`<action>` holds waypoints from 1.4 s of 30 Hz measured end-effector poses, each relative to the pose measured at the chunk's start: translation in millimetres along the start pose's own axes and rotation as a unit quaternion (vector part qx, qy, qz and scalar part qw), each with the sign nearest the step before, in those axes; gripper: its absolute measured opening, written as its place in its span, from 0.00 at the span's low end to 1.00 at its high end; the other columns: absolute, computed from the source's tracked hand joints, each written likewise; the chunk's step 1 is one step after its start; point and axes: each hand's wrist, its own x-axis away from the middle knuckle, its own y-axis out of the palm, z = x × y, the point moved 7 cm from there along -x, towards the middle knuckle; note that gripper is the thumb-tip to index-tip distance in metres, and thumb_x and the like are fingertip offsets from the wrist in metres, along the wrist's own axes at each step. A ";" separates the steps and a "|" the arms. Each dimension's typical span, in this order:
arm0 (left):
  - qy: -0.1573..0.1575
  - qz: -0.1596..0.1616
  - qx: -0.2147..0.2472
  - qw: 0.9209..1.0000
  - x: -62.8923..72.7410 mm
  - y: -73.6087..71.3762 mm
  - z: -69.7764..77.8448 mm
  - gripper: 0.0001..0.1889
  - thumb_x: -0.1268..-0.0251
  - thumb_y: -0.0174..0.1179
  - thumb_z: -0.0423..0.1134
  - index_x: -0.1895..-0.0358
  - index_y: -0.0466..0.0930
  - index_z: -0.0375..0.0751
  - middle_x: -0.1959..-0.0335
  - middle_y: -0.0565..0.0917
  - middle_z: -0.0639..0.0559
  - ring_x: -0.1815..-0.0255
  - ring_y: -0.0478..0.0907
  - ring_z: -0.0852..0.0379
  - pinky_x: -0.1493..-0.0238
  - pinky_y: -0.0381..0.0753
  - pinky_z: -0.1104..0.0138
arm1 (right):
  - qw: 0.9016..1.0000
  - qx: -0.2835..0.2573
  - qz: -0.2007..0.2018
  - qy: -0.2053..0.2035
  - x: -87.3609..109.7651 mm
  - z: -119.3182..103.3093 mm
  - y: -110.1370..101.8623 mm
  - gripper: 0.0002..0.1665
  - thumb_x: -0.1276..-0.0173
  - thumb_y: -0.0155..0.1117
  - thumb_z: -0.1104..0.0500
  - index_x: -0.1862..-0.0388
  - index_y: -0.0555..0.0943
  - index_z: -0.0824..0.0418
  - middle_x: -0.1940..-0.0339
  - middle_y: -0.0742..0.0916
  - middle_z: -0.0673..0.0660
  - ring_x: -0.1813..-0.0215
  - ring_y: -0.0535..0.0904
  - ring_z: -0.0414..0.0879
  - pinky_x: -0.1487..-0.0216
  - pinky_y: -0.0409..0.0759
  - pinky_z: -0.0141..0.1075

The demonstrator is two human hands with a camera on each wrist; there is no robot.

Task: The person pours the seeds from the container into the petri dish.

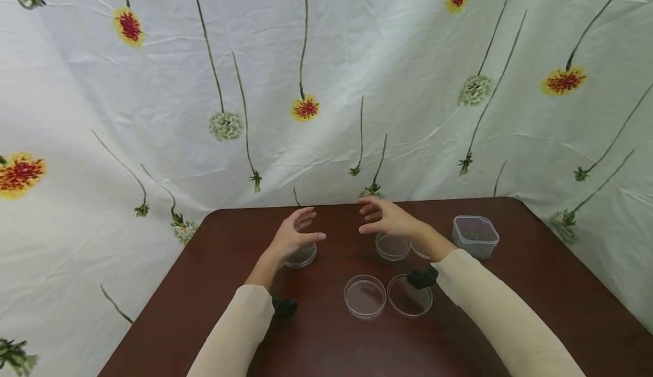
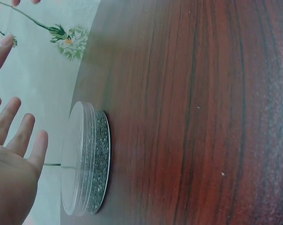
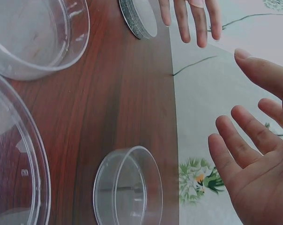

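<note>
My left hand [image 1: 292, 237] hovers over the table, its fingers spread and holding nothing. Below it sits a covered petri dish [image 2: 100, 159] filled with dark grey granules; the head view shows it partly behind the hand. Facing it, my right hand [image 1: 391, 220] is also raised with loose, parted fingers and an empty palm. Beneath the right hand stands a clear petri dish [image 1: 393, 248], and another clear dish [image 1: 419, 250] is mostly hidden by the forearm. Nearer to me lie two clear dish pieces side by side, a left one [image 1: 364, 296] and a right one [image 1: 410, 302].
A translucent square plastic tub [image 1: 475, 236] with some dark contents at its bottom stands at the table's right rear. The dark reddish-brown table [image 1: 316, 343] meets a white flower-printed cloth [image 1: 326, 156] hanging behind it. Dark wrist cameras sit under both forearms.
</note>
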 end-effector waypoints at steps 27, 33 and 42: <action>0.035 -0.054 0.016 0.998 -30.3 64.9 18.4 0.41 0.37 0.75 0.36 0.22 0.66 0.46 0.29 0.74 0.46 0.25 0.65 0.39 0.31 0.68 0.44 | 0.999 -0.005 0.030 0.012 42.4 23.2 -57.2 0.46 0.27 0.71 0.60 0.17 0.59 0.59 0.30 0.74 0.67 0.28 0.70 0.68 0.48 0.81 0.61; 0.022 -0.069 0.011 0.997 -35.3 81.1 14.9 0.40 0.38 0.76 0.38 0.23 0.68 0.47 0.28 0.74 0.45 0.24 0.65 0.41 0.30 0.67 0.42 | 0.999 -0.015 0.040 0.010 52.9 28.1 -71.1 0.47 0.26 0.70 0.60 0.16 0.57 0.61 0.29 0.73 0.69 0.28 0.69 0.69 0.41 0.79 0.58; 0.045 -0.102 0.003 0.994 -48.8 115.4 17.4 0.41 0.40 0.77 0.34 0.24 0.67 0.38 0.30 0.75 0.41 0.26 0.66 0.35 0.30 0.65 0.41 | 0.997 0.009 0.078 0.020 75.1 37.7 -93.1 0.46 0.26 0.70 0.58 0.17 0.58 0.62 0.30 0.75 0.69 0.29 0.71 0.67 0.40 0.80 0.53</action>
